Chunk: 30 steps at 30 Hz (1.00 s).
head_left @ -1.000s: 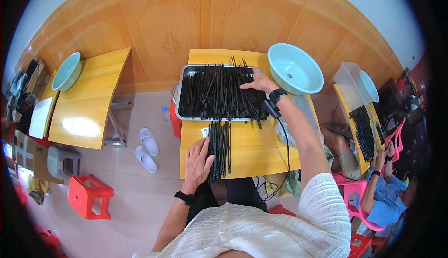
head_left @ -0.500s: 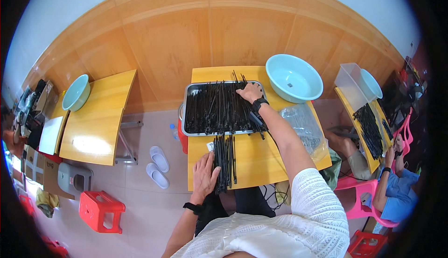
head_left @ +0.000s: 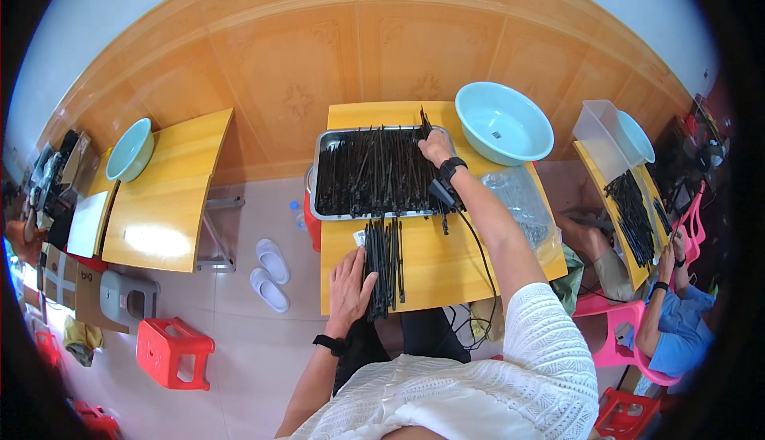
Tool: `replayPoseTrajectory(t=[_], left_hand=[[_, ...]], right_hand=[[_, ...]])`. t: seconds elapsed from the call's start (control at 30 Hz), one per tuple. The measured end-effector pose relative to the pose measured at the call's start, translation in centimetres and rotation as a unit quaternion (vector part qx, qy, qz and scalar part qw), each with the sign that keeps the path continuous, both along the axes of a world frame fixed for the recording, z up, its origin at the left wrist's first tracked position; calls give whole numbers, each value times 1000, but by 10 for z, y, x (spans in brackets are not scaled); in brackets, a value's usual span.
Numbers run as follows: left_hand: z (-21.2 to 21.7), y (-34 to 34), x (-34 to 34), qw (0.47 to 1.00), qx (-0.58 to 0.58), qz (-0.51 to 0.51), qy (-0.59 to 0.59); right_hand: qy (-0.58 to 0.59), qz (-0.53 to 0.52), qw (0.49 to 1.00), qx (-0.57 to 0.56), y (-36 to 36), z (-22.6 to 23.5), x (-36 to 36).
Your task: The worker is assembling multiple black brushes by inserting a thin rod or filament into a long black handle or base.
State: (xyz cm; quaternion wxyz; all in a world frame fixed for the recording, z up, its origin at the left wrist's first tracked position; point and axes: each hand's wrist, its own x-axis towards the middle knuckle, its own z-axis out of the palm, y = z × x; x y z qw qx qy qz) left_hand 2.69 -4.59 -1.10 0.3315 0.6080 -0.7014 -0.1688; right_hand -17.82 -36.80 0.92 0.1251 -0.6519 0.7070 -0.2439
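A metal tray (head_left: pixel 322 171) full of thin black sticks (head_left: pixel 370 173) sits on the middle of a yellow table (head_left: pixel 446 261). My right hand (head_left: pixel 437 147) reaches over the tray's far right corner and closes on a few of the black sticks there. A smaller bundle of black sticks (head_left: pixel 382 263) lies lengthwise on the table in front of the tray. My left hand (head_left: pixel 351 285) rests flat, fingers spread, against the left side of that bundle. Both wrists wear black bands.
A light blue basin (head_left: pixel 504 123) stands at the table's far right, a clear plastic bag (head_left: pixel 522 201) beside the tray. Another yellow table (head_left: pixel 163 193) with a basin (head_left: pixel 130 150) is at left. White slippers (head_left: pixel 271 273) and a red stool (head_left: pixel 174 352) are on the floor. A seated person (head_left: pixel 673 324) works at right.
The view has shifted. My right hand has moved a little along the tray's far right edge; my left hand stays by the bundle on the table.
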Motion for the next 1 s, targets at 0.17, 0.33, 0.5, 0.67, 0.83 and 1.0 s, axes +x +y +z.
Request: replayPoseTrajectory(t=[0.17, 0.33, 0.5, 0.67, 0.83, 1.0], left_hand=[[0, 0, 0, 1000, 2, 3, -11], [4, -5, -5, 1000, 7, -15, -13], [1, 0, 0, 1000, 2, -1, -17], [4, -1, -1, 1000, 1, -9, -16], [2, -3, -2, 1000, -2, -9, -17], [-1, -5, 0, 1000, -12, -9, -23]], right_hand=[[-181, 6, 983, -7, -12, -10, -18], [-331, -53, 942, 28, -40, -23, -52], [-473, 21, 877, 89, -11, 14, -35], [-490, -46, 866, 83, 7, 43, -30], [-448, -64, 891, -28, -11, 39, -40], [-372, -33, 923, -92, -11, 57, -38]])
